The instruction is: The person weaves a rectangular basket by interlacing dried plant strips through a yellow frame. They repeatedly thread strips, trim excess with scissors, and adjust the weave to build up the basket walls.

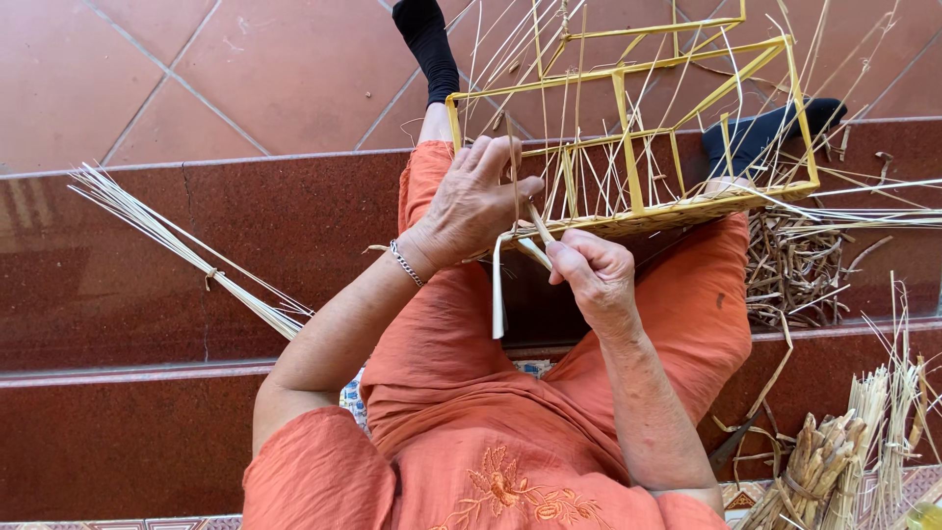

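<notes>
- The left hand (pixel 478 199) lies curled over the near corner of the frame (pixel 628 128), fingers bent down around the woven rim (pixel 677 211) and the upright straws there; it grips that corner.
- The right hand (pixel 596 278) sits just below and right of it, thumb and fingers pinched on a pale strip (pixel 498 294), which bends over by the rim and hangs down between the knees.
- Whether the right fingers also hold a second thin strand is hard to tell at this size.
- The frame, of yellow rods, rests on the lap, tilted away, with loose straws sticking up and out through it.
- The person sits on dark red steps (pixel 118 285) in orange trousers and black socks.
- A tied bundle (pixel 186 250) of pale straws lies on the step to the left, well apart.
- Brown offcuts (pixel 790 270) lie heaped at the right, and bound sheaves (pixel 834 471) stand in the lower right corner.
</notes>
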